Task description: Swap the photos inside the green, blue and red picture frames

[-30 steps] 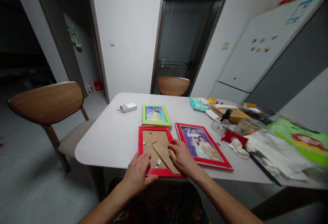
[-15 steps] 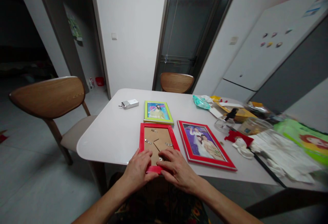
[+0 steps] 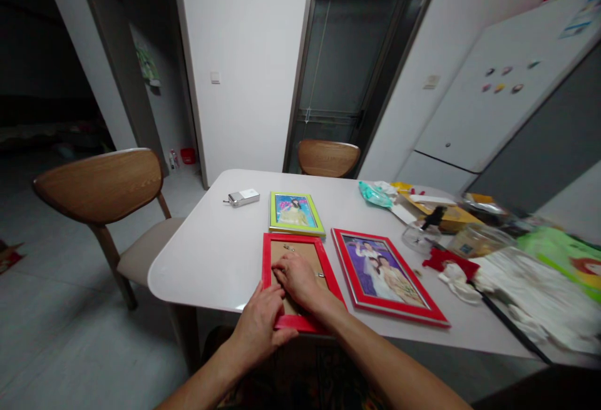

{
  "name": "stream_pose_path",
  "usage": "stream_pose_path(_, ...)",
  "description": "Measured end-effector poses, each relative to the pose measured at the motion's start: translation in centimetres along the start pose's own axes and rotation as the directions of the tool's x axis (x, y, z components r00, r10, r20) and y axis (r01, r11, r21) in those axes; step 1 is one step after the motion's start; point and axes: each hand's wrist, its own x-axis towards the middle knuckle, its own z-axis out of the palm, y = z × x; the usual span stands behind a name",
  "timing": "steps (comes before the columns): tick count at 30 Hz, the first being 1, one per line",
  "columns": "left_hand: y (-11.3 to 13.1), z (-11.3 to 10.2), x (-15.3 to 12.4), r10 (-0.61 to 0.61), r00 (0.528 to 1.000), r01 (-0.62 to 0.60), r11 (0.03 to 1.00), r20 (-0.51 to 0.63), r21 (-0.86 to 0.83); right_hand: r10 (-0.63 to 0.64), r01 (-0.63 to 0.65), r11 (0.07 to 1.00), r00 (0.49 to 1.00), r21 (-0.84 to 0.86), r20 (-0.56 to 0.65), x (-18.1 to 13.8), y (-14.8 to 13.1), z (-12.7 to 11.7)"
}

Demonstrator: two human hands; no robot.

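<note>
A red picture frame (image 3: 267,253) lies face down at the table's near edge, its brown backing board (image 3: 305,253) showing. My left hand (image 3: 260,316) grips the lower left corner, thumb along the near edge and fingers over the left side. Across the board reaches my right hand (image 3: 298,278), its fingers drawn together at the left side, where they cover whatever they touch. A metal clip (image 3: 288,248) shows at the board's top and another metal clip (image 3: 321,275) at its right. Just beyond lies a lime-green picture frame (image 3: 320,225), face up. To the right is a larger red picture frame (image 3: 345,272) with a wedding photo.
A small silver-and-white device (image 3: 244,197) rests at the back left of the table (image 3: 211,241). On the right are a teal packet (image 3: 374,194), a clear plastic container (image 3: 479,240), white cloth or paper (image 3: 530,291) and a black stick (image 3: 509,325). Wooden chairs stand left and behind.
My right hand has moved from the frame's near edge up and left to the left side of the backing board. My left hand keeps its grip on the near left corner. The view has shifted slightly.
</note>
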Motion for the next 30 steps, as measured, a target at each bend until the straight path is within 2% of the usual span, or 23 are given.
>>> stream_pose_path(3, -0.2, 0.1, 0.0, 0.005, 1.000, -0.005, 1.000, -0.005, -0.011, 0.015, -0.014, 1.000, 1.000, 0.003, -0.021, 0.3, 0.0, 0.4)
stream_pose_path(6, -0.3, 0.1, -0.1, 0.003, 1.000, -0.003, 1.000, 0.009, -0.029, -0.021, 0.021, 1.000, 1.000, 0.013, 0.010, 0.3, 0.1, 0.7)
stream_pose_path(12, -0.1, -0.1, -0.4, -0.002, 1.000, 0.002, 0.999, -0.001, -0.043, -0.068, 0.068, 0.990, 0.998, 0.124, -0.007, -0.1, 0.5, 0.8)
stream_pose_path(15, -0.1, -0.1, -0.5, -0.020, 1.000, 0.020, 0.999, 0.008, -0.042, 0.061, -0.062, 0.985, 0.998, 0.159, 0.015, 0.5, 1.4, 0.6)
stream_pose_path(19, -0.3, 0.0, -0.5, -0.025, 0.999, 0.025, 0.999, 0.025, -0.030, 0.267, -0.263, 0.960, 0.963, 0.097, -0.035, 2.4, 3.5, 0.3)
stream_pose_path(24, -0.2, 0.0, -0.4, -0.022, 0.999, 0.022, 1.000, 0.035, 0.003, 0.421, -0.420, 0.907, 0.906, 0.038, -0.028, 4.6, 5.4, 0.6)
stream_pose_path(30, -0.3, -0.3, -0.8, -0.010, 0.999, 0.007, 0.998, 0.038, 0.059, 0.517, -0.516, 0.856, 0.855, 0.028, -0.040, 5.1, 5.5, 0.5)
